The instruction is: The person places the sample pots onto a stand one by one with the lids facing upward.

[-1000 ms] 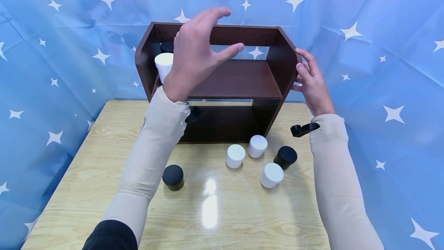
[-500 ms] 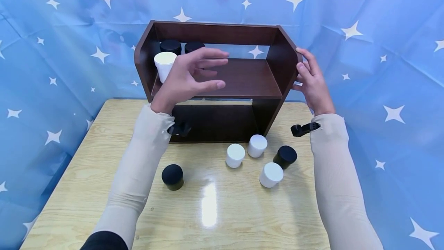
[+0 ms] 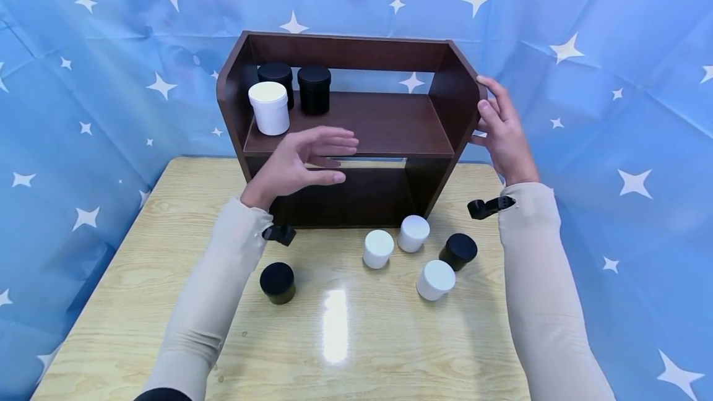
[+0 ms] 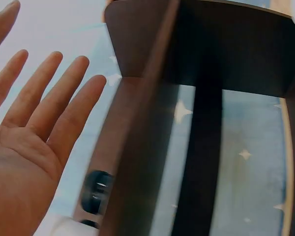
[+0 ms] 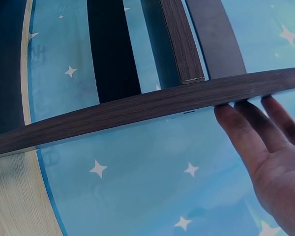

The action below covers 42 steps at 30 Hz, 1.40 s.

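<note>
A dark brown wooden shelf unit [image 3: 356, 135] stands at the far edge of the light wooden table [image 3: 139, 302], its open front facing the person. The right hand [image 3: 501, 132] rests against the outer face of the shelf unit's right side panel with straight fingers [image 5: 246, 132] laid flat on the wood, gripping nothing. The left hand [image 3: 298, 163] hovers in front of the upper board's front edge, near its left half, palm open and fingers [image 4: 49, 98] spread and straight, holding nothing and touching nothing that can be seen. On the upper board, in its left corner, stand a white jar [image 3: 269, 107] at the front and two black jars [image 3: 276, 76] [image 3: 314, 89] behind it, side by side near the back. On the table in front of the unit, towards the right, sits a cluster: two white jars [image 3: 378, 249] [image 3: 413, 233] close together, a black jar [image 3: 458, 251] to their right, and a white jar [image 3: 435, 280] tilted just beside it. Another black jar [image 3: 277, 282] stands alone near the middle of the table, below the left forearm. Both arms wear beige sleeves [image 3: 535, 302]. A blue cloth with white stars [image 3: 613, 79] hangs behind and around the table.
</note>
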Each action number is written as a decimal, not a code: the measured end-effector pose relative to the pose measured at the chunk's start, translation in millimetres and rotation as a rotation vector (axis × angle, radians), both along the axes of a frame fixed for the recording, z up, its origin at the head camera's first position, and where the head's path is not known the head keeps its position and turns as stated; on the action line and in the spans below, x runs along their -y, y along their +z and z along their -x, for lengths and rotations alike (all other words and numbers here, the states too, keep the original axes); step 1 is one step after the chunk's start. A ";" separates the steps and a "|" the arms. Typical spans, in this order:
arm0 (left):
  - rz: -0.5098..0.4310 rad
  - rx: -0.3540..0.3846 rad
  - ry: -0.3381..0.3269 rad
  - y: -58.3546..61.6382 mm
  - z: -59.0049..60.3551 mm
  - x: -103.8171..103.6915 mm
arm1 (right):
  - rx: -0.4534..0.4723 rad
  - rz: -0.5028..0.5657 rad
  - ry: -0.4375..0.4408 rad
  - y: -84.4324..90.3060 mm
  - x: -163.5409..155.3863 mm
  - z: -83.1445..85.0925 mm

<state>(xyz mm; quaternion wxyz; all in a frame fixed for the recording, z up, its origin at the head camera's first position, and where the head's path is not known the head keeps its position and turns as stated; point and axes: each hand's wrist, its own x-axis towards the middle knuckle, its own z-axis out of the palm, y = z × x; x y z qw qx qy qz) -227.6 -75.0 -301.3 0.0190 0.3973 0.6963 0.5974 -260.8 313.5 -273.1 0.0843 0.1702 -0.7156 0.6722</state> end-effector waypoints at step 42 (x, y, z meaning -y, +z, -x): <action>0.010 0.340 -0.020 -140.7 -40.0 84.3 | 0.009 0.018 0.002 1.3 1.7 -1.0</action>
